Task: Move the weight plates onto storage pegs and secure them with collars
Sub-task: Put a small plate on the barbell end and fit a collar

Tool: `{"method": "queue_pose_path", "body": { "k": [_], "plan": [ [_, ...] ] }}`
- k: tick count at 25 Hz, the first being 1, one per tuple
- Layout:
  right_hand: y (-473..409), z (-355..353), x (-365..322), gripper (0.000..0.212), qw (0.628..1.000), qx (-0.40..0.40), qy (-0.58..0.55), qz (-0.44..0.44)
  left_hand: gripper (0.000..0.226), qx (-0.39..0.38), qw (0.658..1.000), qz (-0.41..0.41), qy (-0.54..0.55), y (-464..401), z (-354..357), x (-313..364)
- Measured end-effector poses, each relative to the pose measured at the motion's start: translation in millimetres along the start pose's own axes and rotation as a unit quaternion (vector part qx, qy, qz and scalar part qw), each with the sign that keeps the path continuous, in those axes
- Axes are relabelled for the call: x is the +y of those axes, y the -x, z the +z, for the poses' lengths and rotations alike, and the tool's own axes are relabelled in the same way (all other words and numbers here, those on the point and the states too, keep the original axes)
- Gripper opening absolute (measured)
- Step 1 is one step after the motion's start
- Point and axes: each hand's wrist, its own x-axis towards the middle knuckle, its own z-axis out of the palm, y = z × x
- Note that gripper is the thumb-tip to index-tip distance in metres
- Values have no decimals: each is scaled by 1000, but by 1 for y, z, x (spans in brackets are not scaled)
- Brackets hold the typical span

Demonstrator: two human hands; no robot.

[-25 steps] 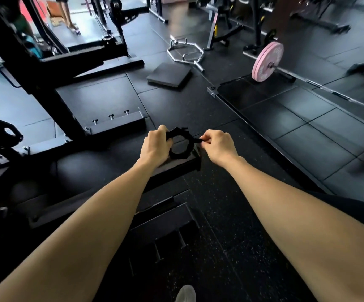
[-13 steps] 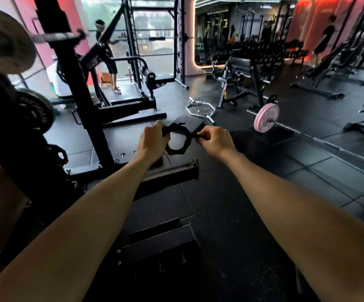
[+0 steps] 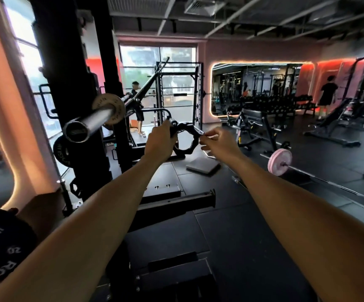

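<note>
At the frame's centre we see the collar (image 3: pixel 185 139) held between the left hand (image 3: pixel 160 141) and right hand (image 3: pixel 217 141), the barbell sleeve (image 3: pixel 89 122) up and to their left against the rack upright (image 3: pixel 72 83), and the loaded barbell plate (image 3: pixel 279 161) on the floor at right.

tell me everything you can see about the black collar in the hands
The collar is a black ring with a lobed outer edge and a round open centre, plastic by the look. It is held up in the air, its opening facing the camera. The left hand grips its left side; the right hand pinches a small lever at its upper right. It sits on no peg.
</note>
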Motion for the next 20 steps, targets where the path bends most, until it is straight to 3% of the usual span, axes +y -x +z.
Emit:
{"method": "queue_pose_path", "body": {
  "k": [6,9,12,16,20],
  "plan": [
    [74,38,-74,40,994,-7,-109,22,23,46,998,30,-41,65,-111,11],
    [110,65,-108,38,989,-29,-144,25,27,61,997,27,-43,93,-160,-1],
    [142,96,-144,25,981,-23,-192,34,29,65,998,1,-15,116,-205,-16],
    [160,126,-173,36,975,-23,-217,53,30,68,997,-34,7,135,-245,-30],
    [160,145,-192,35,979,-28,-198,38,29,96,986,-122,60,140,-260,-43]
  ]
}}
